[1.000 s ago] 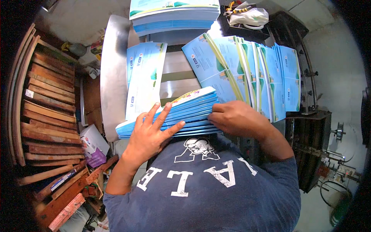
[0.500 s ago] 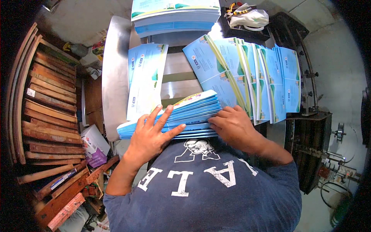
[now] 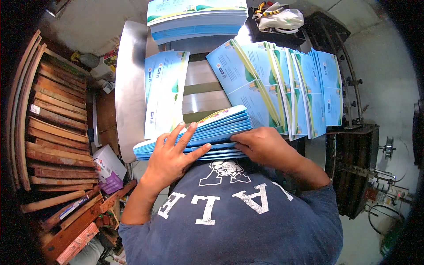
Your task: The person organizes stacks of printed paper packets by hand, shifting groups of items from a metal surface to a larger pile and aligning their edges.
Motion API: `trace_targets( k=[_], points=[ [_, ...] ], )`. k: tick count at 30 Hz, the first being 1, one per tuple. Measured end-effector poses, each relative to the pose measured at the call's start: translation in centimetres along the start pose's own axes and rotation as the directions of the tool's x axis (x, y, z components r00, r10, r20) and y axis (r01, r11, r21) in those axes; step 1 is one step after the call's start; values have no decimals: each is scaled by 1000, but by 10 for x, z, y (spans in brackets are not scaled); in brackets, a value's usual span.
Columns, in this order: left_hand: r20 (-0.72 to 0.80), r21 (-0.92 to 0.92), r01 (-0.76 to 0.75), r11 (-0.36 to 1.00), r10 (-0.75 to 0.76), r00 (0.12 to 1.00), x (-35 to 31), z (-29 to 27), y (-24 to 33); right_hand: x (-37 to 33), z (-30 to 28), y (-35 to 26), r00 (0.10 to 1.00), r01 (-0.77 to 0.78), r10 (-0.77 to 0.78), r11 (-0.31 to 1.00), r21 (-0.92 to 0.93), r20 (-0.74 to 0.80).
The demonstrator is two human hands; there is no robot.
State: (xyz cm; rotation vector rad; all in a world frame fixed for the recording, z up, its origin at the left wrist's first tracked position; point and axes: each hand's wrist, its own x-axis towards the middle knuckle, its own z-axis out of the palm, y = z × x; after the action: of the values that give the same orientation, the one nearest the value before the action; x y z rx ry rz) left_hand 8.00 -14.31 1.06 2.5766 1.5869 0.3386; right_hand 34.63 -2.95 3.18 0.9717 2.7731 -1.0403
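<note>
I am looking down on a stack of blue booklets (image 3: 207,134) sitting in the middle of the frame, just above the dark blue shirt (image 3: 238,216) that is filling the lower part of the picture. The stack is lying at a slight tilt, its right end higher than its left, with the folded edges facing me and fanning a little.

The left hand (image 3: 170,157) is lying flat on the left half of the stack, fingers (image 3: 185,137) spread wide and stretched out over the top cover and the edges; it is pressing rather than clenching, with nothing wrapped inside it. The right hand (image 3: 265,145) is curling over the right end of the stack, fingertips tucked in against the booklet edges; I cannot tell whether they are sliding between the booklets or only resting on them.

The stack is resting at the near edge of a metal surface (image 3: 130,88). On it, at the upper left of the stack, a separate pile of blue sheets (image 3: 163,97) is lying lengthwise. To the upper right, a fanned row of booklets (image 3: 287,84) is overlapping toward the right. At the top centre, a thick pile of booklets (image 3: 196,17) is sitting. Wooden strips (image 3: 53,115) are lining the left of the frame.
</note>
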Motion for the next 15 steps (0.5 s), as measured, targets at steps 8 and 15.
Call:
trace_targets(
  k=[8,15],
  points=[
    [-1,-110,48,993,-48,999,2,-7,-2,7,-5,-6,999,47,-50,988,-150,-13],
    [-94,-348,98,932,-139,986,2,-5,-1,-6,-40,0,972,133,-126,991,21,-200]
  ],
)
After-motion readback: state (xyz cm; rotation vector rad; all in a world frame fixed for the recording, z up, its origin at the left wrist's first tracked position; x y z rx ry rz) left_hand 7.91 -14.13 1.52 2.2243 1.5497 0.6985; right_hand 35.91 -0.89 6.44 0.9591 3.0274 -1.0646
